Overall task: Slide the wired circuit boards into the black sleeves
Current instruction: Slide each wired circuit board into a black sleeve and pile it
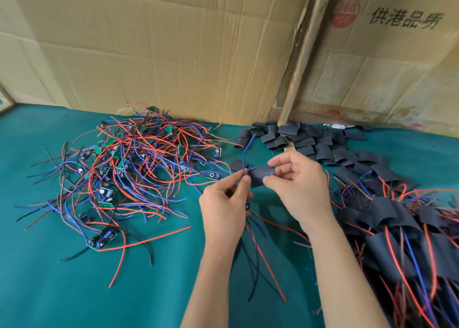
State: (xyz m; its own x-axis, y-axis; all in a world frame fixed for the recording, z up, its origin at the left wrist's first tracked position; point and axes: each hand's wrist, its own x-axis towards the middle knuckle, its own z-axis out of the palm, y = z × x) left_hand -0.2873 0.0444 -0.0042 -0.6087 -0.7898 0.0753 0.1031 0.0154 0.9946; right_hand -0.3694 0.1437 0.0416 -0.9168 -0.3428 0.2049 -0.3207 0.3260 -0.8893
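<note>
Nearest the viewer, two bare forearms reach up from the lower edge over a green table cover [62,278]. The left hand [223,203] has its fingers curled, pinching a blue wire [244,158] between thumb and forefinger; red and black wires [263,255] trail down from under this hand onto the cloth, and a small dark part just visible at its palm may be the circuit board, though the view is too poor to be sure. The right hand [298,188] pinches a black sleeve [260,176] between thumb and fingertips, holding it roughly level just beside the left hand's fingertips, the blue wire rising from the sleeve's left end. At lower right lies a heap of sleeved boards [402,233], black tubes with red and blue wires protruding. At middle left lies a tangled pile of unsleeved wired circuit boards [129,168], small green boards among red, blue and black leads. Farther back, right of centre, lies a scatter of empty black sleeves [305,141]. Behind everything stand creased cardboard sheets [161,49], one bearing printed characters and a red round mark.
</note>
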